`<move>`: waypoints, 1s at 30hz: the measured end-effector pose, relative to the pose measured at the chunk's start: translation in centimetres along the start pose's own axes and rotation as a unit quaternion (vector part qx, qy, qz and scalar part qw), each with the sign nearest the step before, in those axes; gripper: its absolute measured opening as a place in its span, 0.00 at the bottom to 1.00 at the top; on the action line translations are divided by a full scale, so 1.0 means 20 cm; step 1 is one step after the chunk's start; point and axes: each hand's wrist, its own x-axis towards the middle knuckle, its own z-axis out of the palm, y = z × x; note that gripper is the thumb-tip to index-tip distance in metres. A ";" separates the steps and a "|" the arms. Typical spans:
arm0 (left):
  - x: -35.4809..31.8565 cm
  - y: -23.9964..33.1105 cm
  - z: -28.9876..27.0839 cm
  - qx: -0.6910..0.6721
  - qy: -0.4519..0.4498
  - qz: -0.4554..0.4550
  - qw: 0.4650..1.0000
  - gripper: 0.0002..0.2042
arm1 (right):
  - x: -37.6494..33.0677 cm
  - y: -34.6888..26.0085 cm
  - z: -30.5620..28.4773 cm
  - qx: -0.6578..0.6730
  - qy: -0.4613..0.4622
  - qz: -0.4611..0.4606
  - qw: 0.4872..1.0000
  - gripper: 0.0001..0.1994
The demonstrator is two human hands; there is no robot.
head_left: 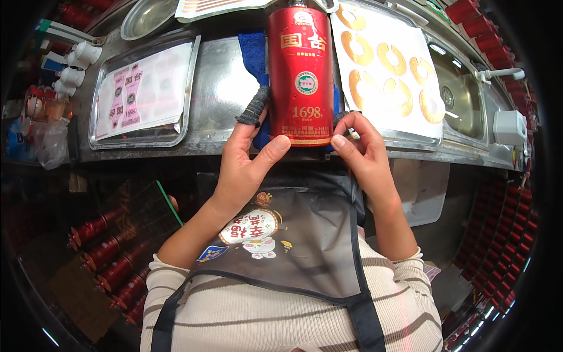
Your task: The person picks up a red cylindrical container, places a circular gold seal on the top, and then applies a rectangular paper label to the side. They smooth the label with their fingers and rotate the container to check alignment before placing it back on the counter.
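A red liquor bottle with gold lettering and a round pale emblem lies label side up, its neck pointing away from me. Beneath it, a blue cloth shows on both sides. My left hand is closed on the bottle's lower left side, thumb by the base and dark knitted covers on some fingers. At the lower right corner, my right hand grips the bottle too, thumb against its edge and index finger bent. Some fingertips of both hands are hidden behind the bottle.
Left on the metal counter is a tray of pink-printed label sheets. A white sheet of gold ring-shaped stickers lies right, before a sink with a tap. Red bottles stand in rows below, left and right.
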 end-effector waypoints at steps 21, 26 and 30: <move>-0.03 0.00 0.00 0.246 0.007 0.087 0.965 0.35 | 0.01 -0.06 0.04 -0.025 -0.014 0.003 1.000 0.12; -0.04 -0.05 0.03 0.244 0.026 0.103 0.964 0.39 | 0.00 -0.04 0.03 -0.025 -0.021 0.001 0.999 0.13; -0.05 -0.06 0.04 0.200 0.056 0.098 0.973 0.33 | 0.00 -0.05 0.05 -0.028 -0.011 -0.002 1.000 0.13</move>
